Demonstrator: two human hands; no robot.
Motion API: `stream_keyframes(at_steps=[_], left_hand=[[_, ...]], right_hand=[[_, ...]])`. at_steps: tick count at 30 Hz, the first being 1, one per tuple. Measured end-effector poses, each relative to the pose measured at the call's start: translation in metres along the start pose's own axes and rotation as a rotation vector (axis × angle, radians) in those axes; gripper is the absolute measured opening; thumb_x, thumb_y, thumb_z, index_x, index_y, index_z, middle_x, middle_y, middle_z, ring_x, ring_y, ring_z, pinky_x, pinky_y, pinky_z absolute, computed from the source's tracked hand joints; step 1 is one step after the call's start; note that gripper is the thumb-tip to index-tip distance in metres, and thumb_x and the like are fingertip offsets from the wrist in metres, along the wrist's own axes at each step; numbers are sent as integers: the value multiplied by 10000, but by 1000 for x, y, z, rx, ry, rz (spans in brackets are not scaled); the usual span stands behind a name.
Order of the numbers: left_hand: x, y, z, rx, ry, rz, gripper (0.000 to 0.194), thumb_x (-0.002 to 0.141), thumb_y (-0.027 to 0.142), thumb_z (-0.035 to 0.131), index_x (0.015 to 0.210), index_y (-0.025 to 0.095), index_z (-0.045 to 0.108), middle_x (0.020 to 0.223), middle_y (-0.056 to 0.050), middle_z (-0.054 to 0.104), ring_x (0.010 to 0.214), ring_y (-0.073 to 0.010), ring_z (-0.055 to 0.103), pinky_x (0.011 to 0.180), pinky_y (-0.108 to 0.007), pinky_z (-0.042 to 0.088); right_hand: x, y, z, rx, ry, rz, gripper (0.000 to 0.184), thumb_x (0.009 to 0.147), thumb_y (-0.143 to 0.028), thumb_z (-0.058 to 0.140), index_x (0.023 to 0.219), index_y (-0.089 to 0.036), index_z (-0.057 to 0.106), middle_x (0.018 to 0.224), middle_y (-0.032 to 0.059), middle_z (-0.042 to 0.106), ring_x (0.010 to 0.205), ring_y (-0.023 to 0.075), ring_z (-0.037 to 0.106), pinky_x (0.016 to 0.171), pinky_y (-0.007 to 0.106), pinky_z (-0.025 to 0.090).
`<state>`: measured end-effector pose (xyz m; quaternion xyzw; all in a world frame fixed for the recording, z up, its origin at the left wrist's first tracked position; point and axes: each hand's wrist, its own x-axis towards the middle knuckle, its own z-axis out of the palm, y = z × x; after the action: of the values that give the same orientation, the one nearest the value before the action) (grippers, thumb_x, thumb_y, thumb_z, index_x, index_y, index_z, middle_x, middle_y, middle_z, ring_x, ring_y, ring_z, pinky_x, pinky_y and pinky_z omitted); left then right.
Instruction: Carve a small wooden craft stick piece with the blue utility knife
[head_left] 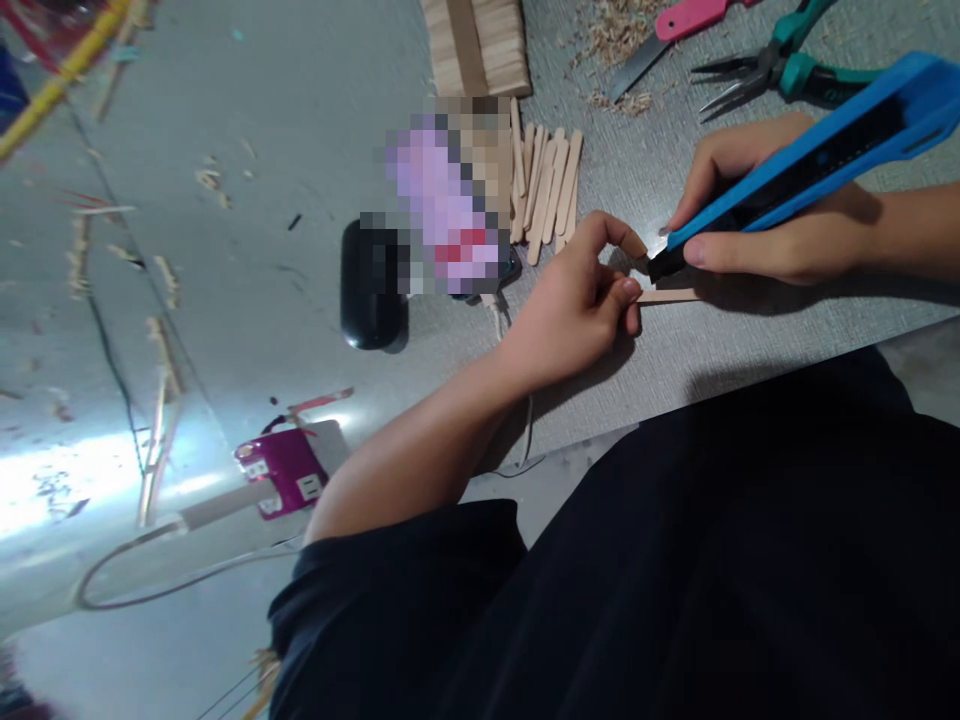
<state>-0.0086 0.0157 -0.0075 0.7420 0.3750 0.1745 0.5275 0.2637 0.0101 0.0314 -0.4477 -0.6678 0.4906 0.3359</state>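
My right hand (787, 215) grips a blue utility knife (829, 150), its black nose angled down and left toward my other hand. Between the thumb and fingers of my left hand (581, 300) is one end of a thin wooden craft stick (667, 296). The stick's other end reaches right, under the knife and near my right hand. The knife tip sits close to my left fingertips; whether the blade touches the stick I cannot tell. Just beyond my left hand lie several loose craft sticks (551, 185).
Bundled craft sticks (499, 50) lie at the back, near wood shavings (619, 40), a pink-handled blade (679, 25) and green-handled pliers (780, 70). Left of my hand are a blurred purple phone (442, 200), a black case (371, 285) and a purple plug block (289, 470) with a cable.
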Motion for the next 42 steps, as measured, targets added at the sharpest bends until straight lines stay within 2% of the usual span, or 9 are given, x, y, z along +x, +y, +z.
stream_keyframes(at_steps=[2, 7, 15, 18, 22, 27, 32, 37, 42], left_hand=[[0, 1, -1, 0, -9, -10, 201, 1116, 326, 691, 1271, 283, 572, 714, 69, 649, 603, -143, 674, 664, -299, 607], [0, 3, -2, 32, -15, -20, 228, 1096, 262, 675, 1303, 281, 579, 715, 71, 651, 635, -151, 686, 674, -292, 601], [1, 0, -3, -46, -12, -35, 239, 1052, 235, 715, 1254, 291, 601, 704, 71, 643, 622, -155, 673, 648, -297, 593], [1, 1, -3, -30, -20, -18, 231, 1064, 244, 718, 1252, 289, 591, 694, 80, 638, 613, -145, 665, 645, -287, 592], [2, 1, -4, 5, -43, -2, 212, 1088, 245, 693, 1256, 285, 570, 686, 82, 639, 603, -150, 670, 646, -299, 599], [3, 0, -5, -21, -57, -9, 217, 1087, 289, 727, 1232, 282, 566, 678, 83, 640, 593, -149, 667, 634, -305, 589], [1, 1, -3, -61, -44, -29, 220, 1080, 324, 737, 1214, 282, 569, 675, 87, 636, 605, -143, 674, 615, -296, 566], [0, 3, -1, -49, -25, -14, 212, 1044, 231, 694, 1186, 284, 546, 654, 94, 638, 575, -138, 663, 585, -286, 525], [0, 1, 0, -29, -16, 5, 220, 1027, 215, 685, 1187, 284, 552, 644, 101, 609, 552, -136, 644, 561, -281, 496]], right_hand=[[2, 5, -5, -27, -55, -67, 151, 869, -242, 966, 903, -311, 836, 897, 4, 820, 812, 188, 751, 615, 292, 578], [5, 14, -10, -68, -181, -90, 181, 865, -328, 977, 1020, -331, 884, 839, -32, 801, 827, 176, 753, 674, 276, 577], [-2, 13, -8, -47, -171, -111, 217, 887, -437, 965, 1058, -327, 889, 899, -10, 828, 882, 204, 759, 757, 299, 596], [-2, 17, -9, -115, -189, -235, 178, 949, -438, 911, 1089, -333, 881, 934, -27, 843, 822, 177, 753, 768, 303, 576], [4, 23, -11, -184, -286, -405, 249, 982, -549, 879, 1139, -356, 881, 972, -25, 854, 842, 162, 765, 797, 289, 565], [7, 22, -11, -152, -305, -262, 270, 935, -573, 927, 1089, -354, 889, 957, -54, 846, 898, 117, 751, 822, 202, 558], [6, 22, -14, -134, -301, -287, 226, 957, -455, 892, 1136, -316, 888, 937, -51, 851, 814, 117, 753, 820, 228, 578], [7, 20, -15, -82, -303, -197, 175, 884, -427, 930, 1007, -315, 874, 822, -58, 794, 869, 136, 751, 822, 220, 591], [6, 21, -15, -113, -298, -277, 203, 932, -463, 877, 1037, -291, 851, 892, -37, 812, 868, 148, 737, 834, 251, 585]])
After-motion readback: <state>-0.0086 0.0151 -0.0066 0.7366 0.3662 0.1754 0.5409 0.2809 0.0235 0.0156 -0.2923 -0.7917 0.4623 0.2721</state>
